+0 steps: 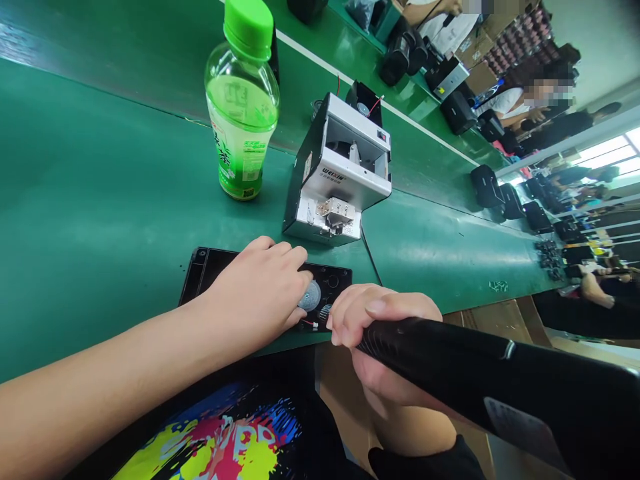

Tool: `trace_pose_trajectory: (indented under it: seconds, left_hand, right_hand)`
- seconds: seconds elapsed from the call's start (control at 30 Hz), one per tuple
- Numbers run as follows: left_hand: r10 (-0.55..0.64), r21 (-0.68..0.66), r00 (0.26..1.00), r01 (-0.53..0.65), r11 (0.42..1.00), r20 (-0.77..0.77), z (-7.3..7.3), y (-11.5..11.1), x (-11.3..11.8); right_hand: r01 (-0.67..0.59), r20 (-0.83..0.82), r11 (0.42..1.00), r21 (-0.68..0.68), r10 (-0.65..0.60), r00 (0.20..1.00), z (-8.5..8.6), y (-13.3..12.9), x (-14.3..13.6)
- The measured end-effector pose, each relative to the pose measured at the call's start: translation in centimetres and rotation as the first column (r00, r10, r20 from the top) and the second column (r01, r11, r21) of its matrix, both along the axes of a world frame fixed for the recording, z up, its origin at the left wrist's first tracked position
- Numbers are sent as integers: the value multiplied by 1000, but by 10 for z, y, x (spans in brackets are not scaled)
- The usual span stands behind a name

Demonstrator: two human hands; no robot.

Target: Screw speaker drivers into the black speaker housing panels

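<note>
On the green bench lies a black speaker panel [343, 279] with a round grey magnet [311, 295] and a small wire ending in a white plug [315, 326]. My left hand [265, 283] rests over the panel, its fingers bent and gripping it beside the magnet; it hides the panel's middle. Wrapped round the grooved front end of a black electric screwdriver [450, 357] is my right hand [385, 327], just right of the panel. The screwdriver's body runs to the right edge of the view. Its tip is hidden by my hand.
Behind the panel stands a grey screw feeder [345, 170], marked WEIXIN. Left of it is a green-capped drink bottle [243, 113]. Black speaker boxes [457, 112] line the far bench, where other people work. Below the bench edge are cardboard boxes [493, 317].
</note>
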State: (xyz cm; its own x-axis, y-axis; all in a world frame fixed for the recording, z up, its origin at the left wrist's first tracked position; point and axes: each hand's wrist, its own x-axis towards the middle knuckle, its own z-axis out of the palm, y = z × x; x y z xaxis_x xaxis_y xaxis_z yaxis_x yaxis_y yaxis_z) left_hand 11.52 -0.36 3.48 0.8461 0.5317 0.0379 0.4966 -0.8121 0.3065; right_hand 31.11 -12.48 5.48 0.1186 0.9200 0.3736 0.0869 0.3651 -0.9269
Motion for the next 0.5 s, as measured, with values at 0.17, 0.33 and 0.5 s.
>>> trace_pose_trajectory:
  seconds: [0.17, 0.33, 0.5]
  left_hand:
    - [-9, 32, 998, 7, 999, 64, -4, -1, -2]
    - [-28, 93, 991, 16, 996, 131, -9, -1, -8]
    - [-56, 240, 946, -24, 971, 321, -11, -8, -13]
  right_hand:
    - [164, -87, 978, 132, -154, 984, 4, 4, -16]
    - [131, -161, 989, 62, -120, 980, 21, 24, 0]
    - [55, -1, 996, -63, -55, 998, 80, 63, 43]
